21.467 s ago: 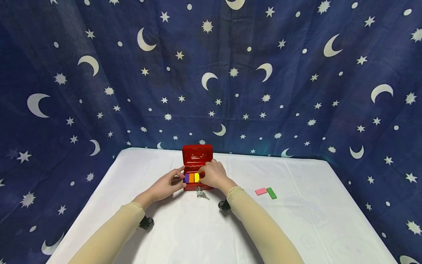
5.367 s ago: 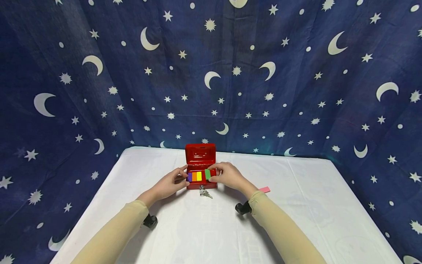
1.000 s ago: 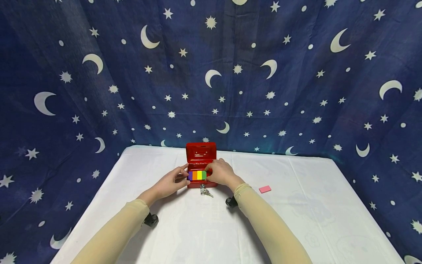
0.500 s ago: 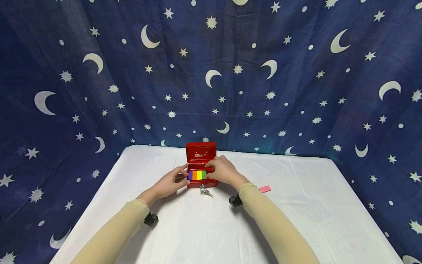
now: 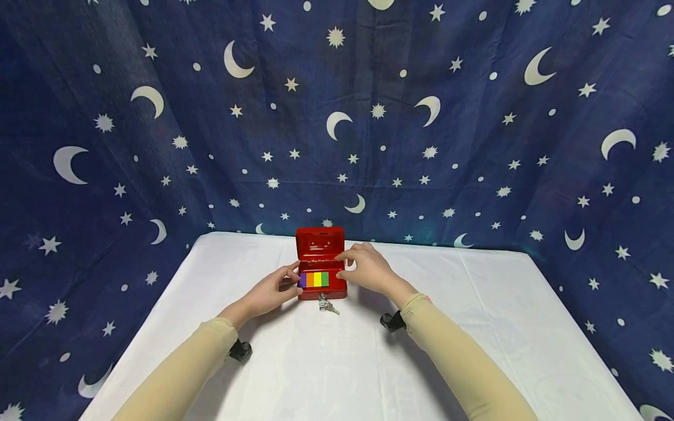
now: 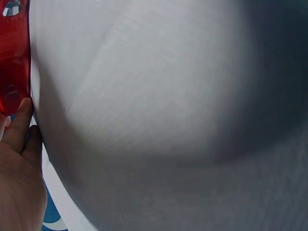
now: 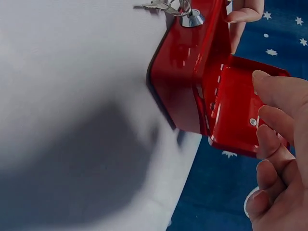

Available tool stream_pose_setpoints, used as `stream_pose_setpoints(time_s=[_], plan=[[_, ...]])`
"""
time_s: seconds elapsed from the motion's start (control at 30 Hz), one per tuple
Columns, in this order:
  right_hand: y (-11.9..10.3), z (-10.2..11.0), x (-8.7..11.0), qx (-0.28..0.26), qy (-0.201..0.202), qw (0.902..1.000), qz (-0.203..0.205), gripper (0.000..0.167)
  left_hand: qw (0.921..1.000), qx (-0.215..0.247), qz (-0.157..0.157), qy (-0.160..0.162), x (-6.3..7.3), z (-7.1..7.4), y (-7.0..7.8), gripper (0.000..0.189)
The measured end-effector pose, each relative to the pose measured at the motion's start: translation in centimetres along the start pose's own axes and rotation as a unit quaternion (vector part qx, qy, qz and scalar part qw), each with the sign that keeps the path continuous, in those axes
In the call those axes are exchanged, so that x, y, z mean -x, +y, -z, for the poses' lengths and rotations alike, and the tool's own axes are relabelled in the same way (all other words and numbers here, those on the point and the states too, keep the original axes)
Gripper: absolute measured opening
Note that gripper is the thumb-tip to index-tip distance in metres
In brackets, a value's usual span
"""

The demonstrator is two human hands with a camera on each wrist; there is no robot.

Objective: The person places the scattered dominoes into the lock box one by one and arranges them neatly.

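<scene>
A red cash box (image 5: pixel 337 294) stands near the table's far side with its lid (image 5: pixel 320 242) raised. Inside, a purple block (image 5: pixel 302 280), an orange block (image 5: pixel 309 280), a yellow block (image 5: pixel 317 279) and a green block (image 5: pixel 325 279) lie side by side. My left hand (image 5: pixel 265 292) grips the box's left end, thumb at the front and a finger further back. Over the box's right end, my right hand (image 5: pixel 370 270) has its thumb and fingers spread apart with nothing between them. In the right wrist view, its fingers (image 7: pixel 269 144) are loosely bent.
Keys (image 5: pixel 332 308) hang from the lock (image 5: pixel 323 299) on the box's front. A pink block (image 5: pixel 427 299) is mostly hidden behind my right sleeve. White cloth covers the table (image 5: pixel 326 374). A blue star-patterned curtain (image 5: pixel 295 134) stands behind it.
Earlier, my right hand set the green block beside the yellow one. It has since let go and drawn back to the right. My left hand has stayed at the box's left end.
</scene>
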State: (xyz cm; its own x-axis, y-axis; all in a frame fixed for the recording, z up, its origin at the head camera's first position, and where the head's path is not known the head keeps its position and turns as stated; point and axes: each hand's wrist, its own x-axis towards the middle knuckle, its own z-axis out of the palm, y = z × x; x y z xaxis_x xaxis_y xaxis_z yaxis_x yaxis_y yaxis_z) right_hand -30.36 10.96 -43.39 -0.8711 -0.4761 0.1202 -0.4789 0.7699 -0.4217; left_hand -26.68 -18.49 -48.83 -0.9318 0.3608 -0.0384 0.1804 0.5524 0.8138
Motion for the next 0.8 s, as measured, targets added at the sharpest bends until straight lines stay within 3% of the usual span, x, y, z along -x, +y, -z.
stream_pose_setpoints(time_s=[0.4,0.63,0.8], plan=[[1.8,2.4,3.0,-0.004,0.036,0.9993,-0.009,0.04,1.0,-0.003,-0.002,0.002,-0.1,-0.1,-0.1,0.028],[4.2,2.8,5.3,0.017,0.059,0.9977,-0.031,0.039,0.9999,-0.003,-0.01,0.003,-0.1,-0.2,-0.4,0.031],[6.3,2.4,7.6,0.033,0.053,0.9964,-0.057,0.042,0.9999,-0.004,-0.012,0.005,-0.1,-0.2,-0.4,0.032]])
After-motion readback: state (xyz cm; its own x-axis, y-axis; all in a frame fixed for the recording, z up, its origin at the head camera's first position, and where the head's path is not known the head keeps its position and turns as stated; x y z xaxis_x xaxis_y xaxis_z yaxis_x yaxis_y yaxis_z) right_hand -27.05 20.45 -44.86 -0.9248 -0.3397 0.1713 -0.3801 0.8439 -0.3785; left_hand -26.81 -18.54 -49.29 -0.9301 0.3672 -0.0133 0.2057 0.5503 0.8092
